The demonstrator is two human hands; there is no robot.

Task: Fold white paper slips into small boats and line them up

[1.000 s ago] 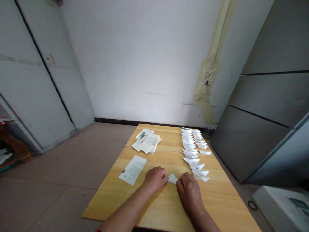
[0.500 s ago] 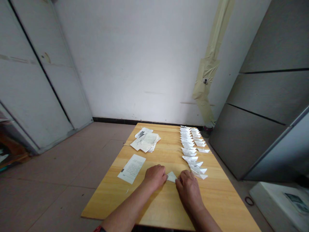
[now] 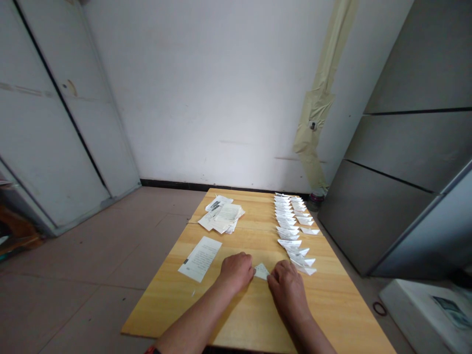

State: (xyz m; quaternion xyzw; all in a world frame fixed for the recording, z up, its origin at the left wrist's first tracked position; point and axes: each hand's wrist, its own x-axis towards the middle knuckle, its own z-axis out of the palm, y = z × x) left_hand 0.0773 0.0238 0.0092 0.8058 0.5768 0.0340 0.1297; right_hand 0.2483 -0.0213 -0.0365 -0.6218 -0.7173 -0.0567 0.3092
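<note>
Between my two hands a small printed sheet, folded to a triangle (image 3: 261, 271), lies at the tabletop. My left hand (image 3: 238, 270) is closed on its left corner. Its right corner is in the closed fingers of my right hand (image 3: 286, 282). The fingertips are partly hidden behind the knuckles. Just beyond my right hand, folded paper boats (image 3: 289, 243) stand in a long row, with a shorter row beside it. A flat printed sheet (image 3: 201, 258) lies to the left of my left hand.
A loose pile of printed sheets (image 3: 223, 214) lies at the far left of the wooden table (image 3: 254, 319). A white wall (image 3: 221, 98) rises behind the table. To the right are a grey cabinet (image 3: 376, 211) and a white box (image 3: 416, 314) on the floor.
The view has shifted very slightly. Both hands keep their hold on the folded paper, with no clear change in its shape.
</note>
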